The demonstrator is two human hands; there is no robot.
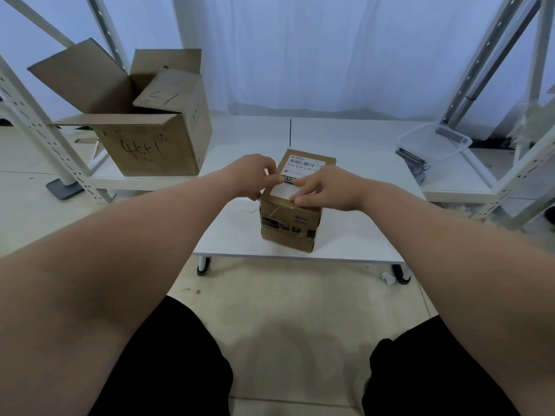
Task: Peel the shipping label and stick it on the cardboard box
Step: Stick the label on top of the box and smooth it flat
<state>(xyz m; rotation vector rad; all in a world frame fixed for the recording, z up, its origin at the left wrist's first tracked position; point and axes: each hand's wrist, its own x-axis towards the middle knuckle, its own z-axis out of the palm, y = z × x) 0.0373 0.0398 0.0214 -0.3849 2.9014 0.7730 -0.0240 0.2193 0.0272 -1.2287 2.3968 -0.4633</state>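
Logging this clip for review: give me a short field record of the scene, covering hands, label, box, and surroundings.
setting: low white table between white metal racks
box: small taped cardboard box, upright on the table
label: shipping label lying on the box top, barcode and digits visible
left hand: left hand fingertips on the label's left edge
right hand: right hand fingers pressing the label's near part
other items: large open carton at left; clear plastic tub at right
task stage: label on the box, being pressed down

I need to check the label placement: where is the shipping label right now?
In the head view, the shipping label lies on top of the small cardboard box at table centre, between both hands pressing it.
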